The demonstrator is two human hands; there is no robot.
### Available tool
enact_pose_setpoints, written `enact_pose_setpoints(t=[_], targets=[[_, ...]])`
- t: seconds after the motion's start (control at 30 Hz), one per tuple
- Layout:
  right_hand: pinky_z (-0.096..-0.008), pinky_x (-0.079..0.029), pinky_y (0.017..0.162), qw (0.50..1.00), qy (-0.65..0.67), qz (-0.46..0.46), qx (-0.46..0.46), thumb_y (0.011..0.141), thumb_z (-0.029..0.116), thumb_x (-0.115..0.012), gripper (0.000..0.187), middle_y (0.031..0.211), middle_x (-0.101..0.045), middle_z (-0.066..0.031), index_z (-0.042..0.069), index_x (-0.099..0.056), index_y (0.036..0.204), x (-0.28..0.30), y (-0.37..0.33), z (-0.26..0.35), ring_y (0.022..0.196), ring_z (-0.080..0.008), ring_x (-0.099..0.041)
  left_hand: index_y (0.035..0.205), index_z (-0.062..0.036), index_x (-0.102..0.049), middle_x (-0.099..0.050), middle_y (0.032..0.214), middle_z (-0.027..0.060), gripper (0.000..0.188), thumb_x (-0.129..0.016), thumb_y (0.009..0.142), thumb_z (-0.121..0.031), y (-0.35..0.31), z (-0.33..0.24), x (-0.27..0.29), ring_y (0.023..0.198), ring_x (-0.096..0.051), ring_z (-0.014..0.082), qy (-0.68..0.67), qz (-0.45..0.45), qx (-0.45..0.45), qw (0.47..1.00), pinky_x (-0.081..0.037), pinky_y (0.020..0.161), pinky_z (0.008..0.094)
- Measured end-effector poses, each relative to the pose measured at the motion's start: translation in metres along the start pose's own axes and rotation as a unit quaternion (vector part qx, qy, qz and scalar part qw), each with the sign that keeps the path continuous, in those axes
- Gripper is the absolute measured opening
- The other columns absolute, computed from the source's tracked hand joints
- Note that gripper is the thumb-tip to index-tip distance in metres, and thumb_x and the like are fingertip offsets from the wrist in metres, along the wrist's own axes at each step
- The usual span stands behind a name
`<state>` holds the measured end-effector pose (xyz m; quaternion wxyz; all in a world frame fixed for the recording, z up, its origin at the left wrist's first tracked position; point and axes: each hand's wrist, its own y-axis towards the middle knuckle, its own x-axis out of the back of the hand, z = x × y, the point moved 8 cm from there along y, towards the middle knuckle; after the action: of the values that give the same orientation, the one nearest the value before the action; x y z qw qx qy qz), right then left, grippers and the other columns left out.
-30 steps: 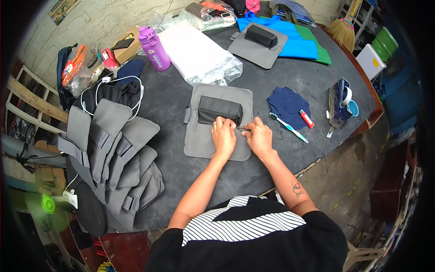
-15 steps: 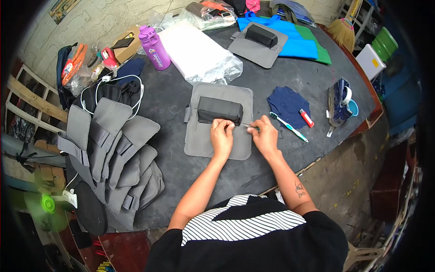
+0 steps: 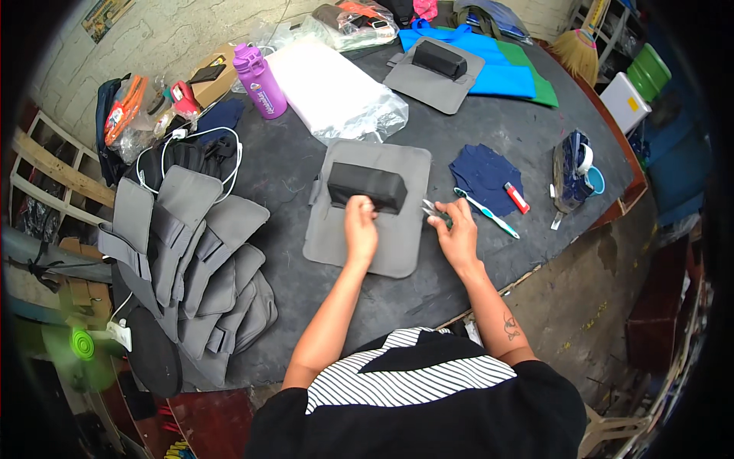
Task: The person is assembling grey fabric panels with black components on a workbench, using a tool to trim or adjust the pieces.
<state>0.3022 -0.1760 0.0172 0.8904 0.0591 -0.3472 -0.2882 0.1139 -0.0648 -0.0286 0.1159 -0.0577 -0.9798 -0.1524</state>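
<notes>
A grey flat panel [image 3: 395,249] with rounded corners lies on the table in front of me, with a black box-shaped pouch [image 3: 359,180] standing on it. My left hand [image 3: 361,233] is curled closed at the pouch's near edge, over the panel; what its fingertips pinch is hidden. Just right of the panel, my right hand [image 3: 459,236] grips small metal thread snips [image 3: 430,207], their two tips apart and pointing at the panel. A toothbrush [image 3: 489,215] and a red lighter [image 3: 517,197] lie beyond that hand, by a dark blue cloth [image 3: 483,172].
Stacked grey fabric pieces [image 3: 202,264] crowd the table's left. Behind stand a purple bottle [image 3: 261,83], a plastic-wrapped white bundle [image 3: 329,84] and a similar panel with pouch [image 3: 436,76] beside blue fabric [image 3: 501,80]. A clear-and-navy case [image 3: 569,180] sits near the right edge.
My left hand has shifted slightly left and curled in. My right hand has drawn away rightward with the snips, whose tips now show apart. The panel has turned slightly clockwise.
</notes>
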Motion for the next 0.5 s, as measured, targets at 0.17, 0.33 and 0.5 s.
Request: enact_pose_setpoints(t=[0.17,0.33,0.5], targets=[[-0.0289,-0.045,0.067,0.996,0.077,-0.043,0.018,0.077,0.005,-0.071,0.027,0.09,-0.055,-0.0094,-0.001,-0.064,0.102,0.009,0.004,0.001,0.079,-0.0206,-0.056,0.088,-0.0023,-0.052,-0.048,0.083,0.0021,0.012,-0.047,0.097,-0.008,-0.003,-0.007,0.026,0.071,-0.049,0.0107,-0.028,-0.05,0.033,0.998,-0.044,0.068,0.0247],[-0.0325,-0.049,0.06,0.993,0.044,0.03,0.108,0.074,0.009,-0.075,0.03,0.089,-0.055,-0.0091,0.004,-0.061,0.1,-0.019,-0.004,0.04,0.074,-0.0219,-0.06,0.087,0.0,-0.056,-0.051,0.086,0.0068,0.007,-0.052,0.092,-0.004,-0.01,0.015,0.015,0.07,-0.052,0.0149,0.02,-0.031,0.037,0.999,-0.044,0.066,0.028],[-0.0376,-0.049,0.059,0.987,-0.028,0.06,0.143,0.071,0.016,-0.077,0.025,0.083,-0.055,-0.0087,0.005,-0.065,0.089,-0.053,-0.013,0.047,0.064,-0.0281,-0.062,0.086,0.0004,-0.056,-0.054,0.085,0.0097,0.006,-0.055,0.09,-0.004,-0.005,0.026,0.014,0.07,-0.053,0.0192,-0.035,-0.018,0.134,0.99,-0.044,0.067,0.0312]])
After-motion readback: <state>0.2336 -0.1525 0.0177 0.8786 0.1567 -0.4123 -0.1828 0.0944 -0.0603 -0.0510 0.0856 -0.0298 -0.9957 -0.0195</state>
